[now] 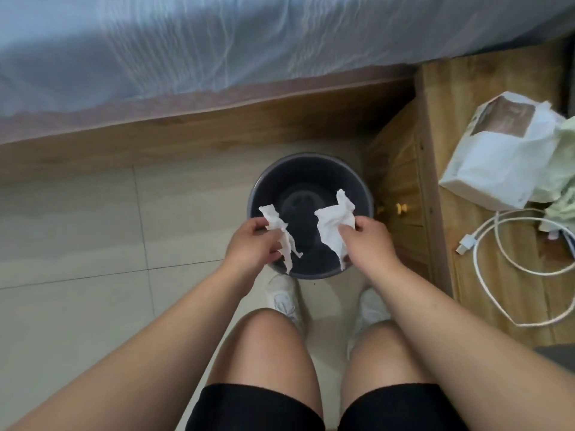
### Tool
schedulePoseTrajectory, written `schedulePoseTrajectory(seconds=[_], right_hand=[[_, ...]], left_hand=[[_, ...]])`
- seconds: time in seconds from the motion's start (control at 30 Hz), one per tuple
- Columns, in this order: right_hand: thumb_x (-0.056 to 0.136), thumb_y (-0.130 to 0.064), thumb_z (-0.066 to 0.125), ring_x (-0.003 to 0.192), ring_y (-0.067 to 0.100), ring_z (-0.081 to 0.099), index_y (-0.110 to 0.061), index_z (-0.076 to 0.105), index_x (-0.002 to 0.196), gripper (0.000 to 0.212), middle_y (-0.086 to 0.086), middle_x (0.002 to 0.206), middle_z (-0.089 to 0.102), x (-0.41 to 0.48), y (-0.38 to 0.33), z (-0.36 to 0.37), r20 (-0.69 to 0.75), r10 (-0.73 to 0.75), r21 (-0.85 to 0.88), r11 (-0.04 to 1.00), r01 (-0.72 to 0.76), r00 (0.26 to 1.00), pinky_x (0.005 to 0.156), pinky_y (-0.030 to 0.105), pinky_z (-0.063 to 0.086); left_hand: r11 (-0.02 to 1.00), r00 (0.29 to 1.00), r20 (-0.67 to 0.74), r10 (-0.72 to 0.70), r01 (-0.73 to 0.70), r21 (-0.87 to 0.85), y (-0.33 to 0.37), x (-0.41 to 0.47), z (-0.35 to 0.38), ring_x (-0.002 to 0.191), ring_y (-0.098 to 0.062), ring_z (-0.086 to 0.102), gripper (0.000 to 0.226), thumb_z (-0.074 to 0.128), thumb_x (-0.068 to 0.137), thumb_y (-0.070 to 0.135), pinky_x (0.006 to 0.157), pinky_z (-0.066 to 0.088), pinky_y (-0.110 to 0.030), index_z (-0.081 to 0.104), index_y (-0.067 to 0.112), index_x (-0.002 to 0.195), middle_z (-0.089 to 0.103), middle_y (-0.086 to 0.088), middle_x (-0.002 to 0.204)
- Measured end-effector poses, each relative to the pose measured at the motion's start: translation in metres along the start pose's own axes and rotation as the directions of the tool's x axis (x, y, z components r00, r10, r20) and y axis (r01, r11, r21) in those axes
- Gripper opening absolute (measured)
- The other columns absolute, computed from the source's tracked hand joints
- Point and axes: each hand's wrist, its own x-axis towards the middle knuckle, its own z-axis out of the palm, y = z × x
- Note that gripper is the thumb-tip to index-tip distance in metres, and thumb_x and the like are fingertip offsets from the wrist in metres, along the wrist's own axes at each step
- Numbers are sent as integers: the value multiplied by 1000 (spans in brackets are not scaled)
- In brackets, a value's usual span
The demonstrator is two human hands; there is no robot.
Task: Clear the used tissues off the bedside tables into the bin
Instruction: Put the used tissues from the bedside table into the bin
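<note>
Pale blue bed sheet [186, 42], upper frame, above wooden bed rail [186, 132]. Beige floor tiles [68, 213], left. White paper bag [497, 163] with brown panel, right edge; pale green cloth [564, 169] touching it; looped white charging cable [466, 244] below. White shoes [284, 297], black shorts [258, 409], lower centre.

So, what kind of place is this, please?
Most likely a bedroom: a bed with a pale blue sheet on a wooden frame, a wooden bedside table carrying a white charging cable, and a dark bin on the tiled floor beside them.
</note>
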Motion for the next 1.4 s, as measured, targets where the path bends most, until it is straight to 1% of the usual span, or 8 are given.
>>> schedulePoseTrajectory(seconds=[0.13, 0.23, 0.53, 0.8, 0.93, 1.17, 1.3, 1.4], right_hand=[[95, -29, 62, 112, 33, 69, -15, 60, 140, 47, 8, 129, 71, 33, 13, 15, 52, 44, -10, 999, -44, 998, 98, 54, 57], [96, -33, 63, 117, 31, 66, -17, 51, 149, 57, 8, 134, 67, 35, 17, 11, 59, 66, 18, 998, -67, 996, 102, 53, 56], [81, -50, 56, 83, 22, 72, -39, 68, 85, 17, -7, 84, 74, -81, -9, -60, 2, 39, 113, 993, -39, 999, 75, 46, 62], [70, -56, 54, 78, 28, 73, -43, 70, 88, 28, -5, 84, 76, -185, -2, -158, -80, 42, 312, 950, -15, 996, 67, 44, 59], [86, -33, 64, 73, 23, 71, -40, 72, 86, 10, 1, 81, 77, -205, 30, -195, -130, 112, 355, 933, -59, 985, 67, 41, 55], [95, -15, 66, 60, 7, 67, -36, 73, 78, 28, -6, 72, 76, -187, 110, -262, -224, 214, 398, 911, -111, 951, 69, 43, 57], [93, -18, 68, 75, 23, 70, -30, 70, 81, 17, -2, 76, 74, -167, 141, -308, -305, 280, 403, 904, -143, 910, 79, 52, 60], [95, -25, 70, 85, 17, 70, -36, 68, 88, 13, -16, 85, 71, -145, 147, -340, -413, 192, 251, 964, -92, 890, 75, 31, 52]], left_hand=[[999, 998, 52, -31, 30, 15, -14, 20, -1, 100, -28, 79, 46, 73, 93, 11, 95, 65, -45, 59, 28, 134, 79, -3, 112], [999, 999, 33, -35, 35, 2, -18, 16, -4, 91, -26, 75, 52, 72, 97, 11, 86, 65, -38, 55, 20, 145, 72, -13, 123], [999, 998, 69, -12, 9, 41, 21, -95, -18, 89, -14, 80, 26, 73, 101, 22, 74, 63, -26, 69, 24, 126, 78, -6, 113], [983, 972, 226, 70, -106, 151, 95, -202, 39, 84, -14, 79, 13, 73, 101, 20, 74, 65, -30, 75, 22, 114, 81, -8, 104], [961, 951, 291, 106, -173, 216, 112, -228, 87, 92, -19, 79, 13, 74, 100, 24, 80, 65, -34, 77, 24, 114, 82, -5, 100], [889, 917, 358, 175, -303, 342, 128, -223, 175, 88, -14, 76, 10, 73, 100, 34, 74, 61, -29, 77, 37, 109, 81, 9, 96], [758, 888, 375, 267, -434, 488, 142, -210, 219, 98, -7, 74, 19, 72, 99, 39, 90, 63, -36, 73, 37, 118, 78, 14, 108], [492, 799, 483, 360, -602, 629, 150, -200, 246, 104, 3, 66, 36, 71, 99, 42, 88, 57, -29, 63, 43, 135, 63, 22, 128]])
